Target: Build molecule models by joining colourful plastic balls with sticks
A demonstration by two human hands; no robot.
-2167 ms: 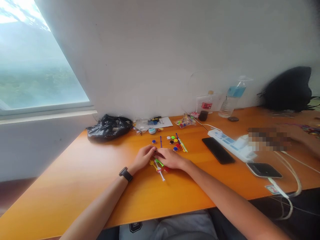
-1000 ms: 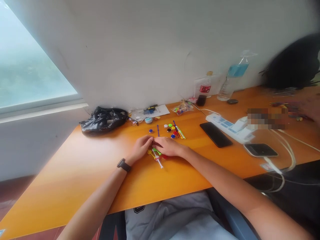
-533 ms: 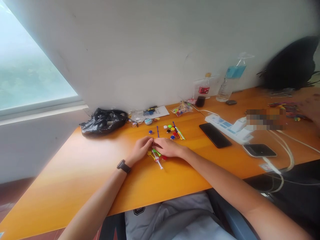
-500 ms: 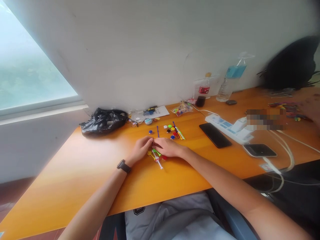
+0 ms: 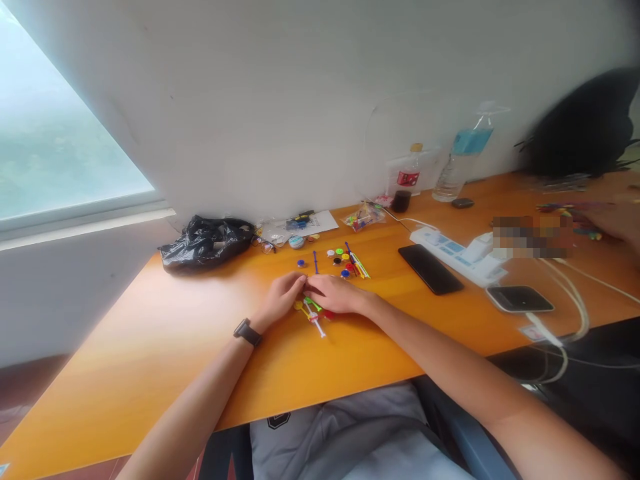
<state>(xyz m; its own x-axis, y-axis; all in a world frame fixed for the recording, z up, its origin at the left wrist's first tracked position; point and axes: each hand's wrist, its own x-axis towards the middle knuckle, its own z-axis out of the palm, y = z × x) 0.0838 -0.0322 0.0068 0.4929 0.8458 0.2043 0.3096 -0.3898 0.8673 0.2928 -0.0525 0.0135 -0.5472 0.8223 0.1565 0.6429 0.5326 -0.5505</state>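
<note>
My left hand point(image 5: 281, 295) and my right hand point(image 5: 336, 294) meet over the table, fingertips pinched together. Between them is a joined cluster of small plastic rods and discs, partly hidden by the fingers. From it a white rod point(image 5: 319, 327) points toward me, beside a green rod point(image 5: 315, 305) and a yellow disc point(image 5: 299, 305). A red piece point(image 5: 329, 315) shows under my right palm. Just beyond the fingers lie a dark blue rod point(image 5: 315, 262) and a blue disc point(image 5: 301, 263). Loose discs, among them a black one point(image 5: 337, 261), and several rods point(image 5: 361, 265) rest farther right.
A black plastic bag point(image 5: 207, 245) sits at the back left. To the right are a phone point(image 5: 431, 269), a white power strip point(image 5: 445, 252) and a white-edged device point(image 5: 520, 299) with cables. Two bottles point(image 5: 409, 179) stand near the wall. Another person's hand point(image 5: 617, 220) is at the far right.
My hands keep almost the same place and grip. At the far right, the other person's blurred hand has shifted slightly over the coloured pieces.
</note>
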